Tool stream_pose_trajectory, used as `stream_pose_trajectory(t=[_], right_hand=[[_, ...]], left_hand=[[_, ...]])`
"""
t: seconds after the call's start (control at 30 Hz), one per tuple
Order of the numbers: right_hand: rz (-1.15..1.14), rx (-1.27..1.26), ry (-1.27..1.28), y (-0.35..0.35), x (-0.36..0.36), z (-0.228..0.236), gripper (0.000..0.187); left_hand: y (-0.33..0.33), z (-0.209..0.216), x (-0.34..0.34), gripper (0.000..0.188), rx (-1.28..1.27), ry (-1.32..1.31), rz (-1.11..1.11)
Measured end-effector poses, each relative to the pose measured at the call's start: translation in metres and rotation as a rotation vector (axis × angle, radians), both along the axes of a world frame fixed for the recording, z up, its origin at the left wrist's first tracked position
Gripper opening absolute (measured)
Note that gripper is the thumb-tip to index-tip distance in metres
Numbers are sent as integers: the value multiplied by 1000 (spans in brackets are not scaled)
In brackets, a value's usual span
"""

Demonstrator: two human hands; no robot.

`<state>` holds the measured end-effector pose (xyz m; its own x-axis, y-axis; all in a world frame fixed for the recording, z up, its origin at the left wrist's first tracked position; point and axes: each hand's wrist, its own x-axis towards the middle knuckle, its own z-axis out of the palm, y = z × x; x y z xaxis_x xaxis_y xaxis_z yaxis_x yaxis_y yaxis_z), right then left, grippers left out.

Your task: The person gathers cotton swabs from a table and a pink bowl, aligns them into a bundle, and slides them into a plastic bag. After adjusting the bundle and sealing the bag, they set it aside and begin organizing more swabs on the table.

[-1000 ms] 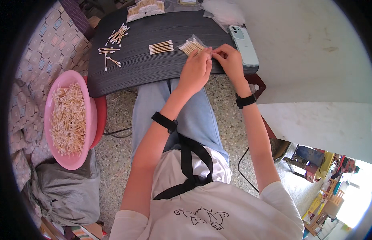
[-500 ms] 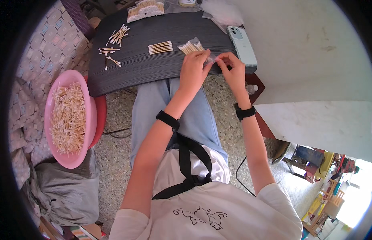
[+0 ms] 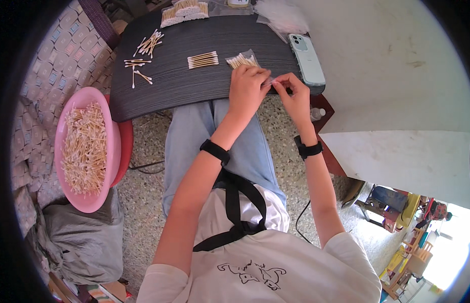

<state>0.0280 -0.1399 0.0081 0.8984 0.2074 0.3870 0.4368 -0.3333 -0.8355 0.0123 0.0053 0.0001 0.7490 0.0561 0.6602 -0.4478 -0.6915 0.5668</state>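
A clear plastic bag of cotton swabs [image 3: 242,59] lies near the right front edge of the dark table. My left hand [image 3: 249,90] is closed on the bag, its fingers covering the lower part. With thumb and forefinger together, my right hand [image 3: 292,93] pinches the bag's right end. Left of the bag, a neat row of cotton swabs [image 3: 203,59] lies on the tabletop. Further left are a loose heap of swabs [image 3: 150,43] and several scattered swabs [image 3: 136,63].
A pink basin [image 3: 113,151] full of cotton swabs stands left of the table [image 3: 184,88]. Filled swab bags [image 3: 184,14] are stacked at the far edge. A pale green phone [image 3: 308,60] and a pile of clear plastic bags [image 3: 283,16] lie at the right, beside a white wall.
Both hands have come slightly nearer to me, with the left covering more of the bag. The right hand still pinches the bag's end.
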Motion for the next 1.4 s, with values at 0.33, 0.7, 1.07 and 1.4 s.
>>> stream_pose_trajectory(t=[0.33,0.7,1.07,1.4], right_hand=[[3,-127,-22,0,-12,8,8],[-29,-89,-111,7,-16,10,7],[-78,-356,-524,51,-6,40,36],[-42,-770,-791,145,30,0,38]], left_hand=[[-1,-2,1,29,36,13,64],[0,-5,2,32,141,16,136],[56,20,-22,54,-25,36,-14],[142,-1,1,46,214,101,124]])
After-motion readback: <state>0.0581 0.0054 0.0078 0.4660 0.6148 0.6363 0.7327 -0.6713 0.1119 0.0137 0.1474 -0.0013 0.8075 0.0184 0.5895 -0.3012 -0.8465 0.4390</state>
